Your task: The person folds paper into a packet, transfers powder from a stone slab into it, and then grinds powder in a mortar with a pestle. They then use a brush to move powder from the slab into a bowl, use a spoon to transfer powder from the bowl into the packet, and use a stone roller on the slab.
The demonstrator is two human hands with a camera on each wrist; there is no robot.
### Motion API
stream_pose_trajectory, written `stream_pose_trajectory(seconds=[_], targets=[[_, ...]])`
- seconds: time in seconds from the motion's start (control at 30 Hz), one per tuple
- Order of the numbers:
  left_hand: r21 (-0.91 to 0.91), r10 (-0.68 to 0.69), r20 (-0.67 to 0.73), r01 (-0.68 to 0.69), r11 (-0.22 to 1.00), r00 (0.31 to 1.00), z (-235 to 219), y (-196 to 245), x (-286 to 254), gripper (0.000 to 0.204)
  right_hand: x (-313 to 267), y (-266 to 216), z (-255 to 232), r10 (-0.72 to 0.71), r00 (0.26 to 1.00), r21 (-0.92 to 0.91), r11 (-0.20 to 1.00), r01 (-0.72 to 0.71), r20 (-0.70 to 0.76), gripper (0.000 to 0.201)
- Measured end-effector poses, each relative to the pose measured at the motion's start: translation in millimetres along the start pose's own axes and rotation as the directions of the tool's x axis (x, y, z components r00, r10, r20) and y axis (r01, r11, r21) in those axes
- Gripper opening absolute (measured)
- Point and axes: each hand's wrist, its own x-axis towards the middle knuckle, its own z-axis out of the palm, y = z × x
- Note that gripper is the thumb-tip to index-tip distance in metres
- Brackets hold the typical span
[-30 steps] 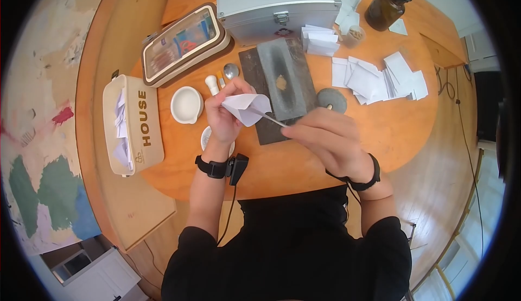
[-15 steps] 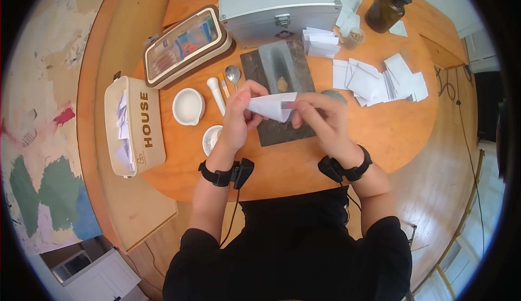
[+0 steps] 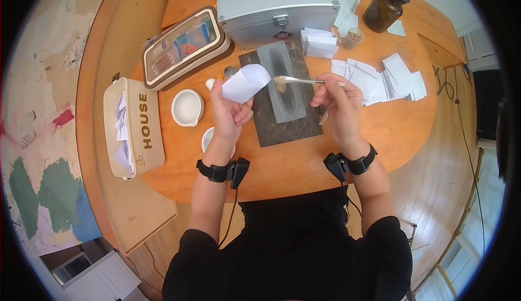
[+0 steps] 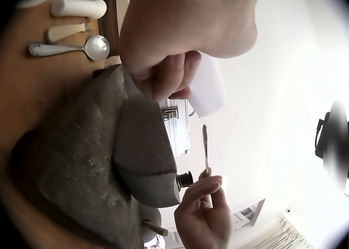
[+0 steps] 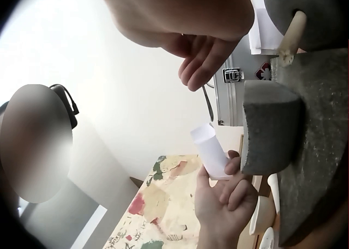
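My left hand (image 3: 229,117) holds a small white paper envelope (image 3: 247,85) with its rounded mouth gaping toward the right. Between the thumb and fingers of my right hand (image 3: 341,106) is a slim metal spoon (image 3: 304,81), tan powder on its tip. That tip points at the envelope's mouth, with a gap between them. Under the spoon lies a grey stone grinding trough (image 3: 287,115), where a heap of tan powder (image 3: 280,88) shows. In the left wrist view the spoon (image 4: 205,143) stands apart from the paper (image 4: 208,91).
The trough sits on a dark stone slab (image 3: 264,134); a stone wheel (image 5: 322,20) with a wooden handle stands beside it. Left are a white mortar (image 3: 187,108) and a HOUSE bin (image 3: 138,154). Behind are a metal case (image 3: 277,8), envelopes (image 3: 374,84) and a brown jar (image 3: 382,13).
Half a second ago the right hand was at the envelope's mouth. It has drawn back to the right with the spoon, while the left hand has turned the envelope's mouth upward.
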Motion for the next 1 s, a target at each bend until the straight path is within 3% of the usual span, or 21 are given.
stream_pose_trajectory(seconds=[0.13,0.23,0.33,0.53,0.63,0.73,0.77,0.87,1.0], targets=[[0.013,0.007,-0.005,-0.007,1.0,1.0,-2.8,1.6,-0.3,0.069,-4.0,2.0,-4.9,-0.063,0.994,-0.284,0.955,0.086,0.088,0.02],[0.009,0.009,0.001,-0.009,1.0,1.0,-4.8,1.1,0.1,0.069,-9.3,0.8,-5.9,-0.146,0.972,-0.528,0.819,0.223,0.185,0.018],[0.01,-0.01,0.016,0.01,1.0,1.0,-6.7,0.2,0.7,0.068,-8.4,-0.9,-8.6,-0.159,0.949,-0.634,0.712,0.301,0.273,0.017],[-0.039,0.013,0.164,-0.007,0.999,0.986,-16.1,0.5,0.2,0.055,-12.7,-10.7,-6.5,-0.218,0.906,-0.714,0.56,0.42,0.362,0.018],[-0.01,0.044,0.229,-0.042,0.999,0.973,-28.6,4.7,-0.3,0.047,-33.5,-23.9,0.4,-0.335,0.882,-0.594,0.652,0.471,0.332,0.019],[0.065,0.087,0.229,-0.105,0.992,0.969,-35.1,2.8,1.2,0.046,-45.5,-41.3,11.0,-0.382,0.766,-0.528,0.562,0.636,0.517,0.022],[0.093,0.105,0.224,-0.128,0.987,0.969,-35.3,1.7,1.5,0.047,-44.3,-42.4,14.8,-0.38,0.718,-0.499,0.529,0.686,0.584,0.023],[0.175,0.106,0.253,-0.154,0.972,0.962,-28.2,0.4,1.6,0.052,-35.1,-37.8,38.1,-0.301,0.667,-0.482,0.501,0.719,0.682,0.025],[0.222,0.073,0.299,-0.144,0.964,0.952,-22.3,2.2,-3.5,0.058,-22.9,-20.9,46.5,-0.215,0.688,-0.547,0.465,0.696,0.693,0.024]])
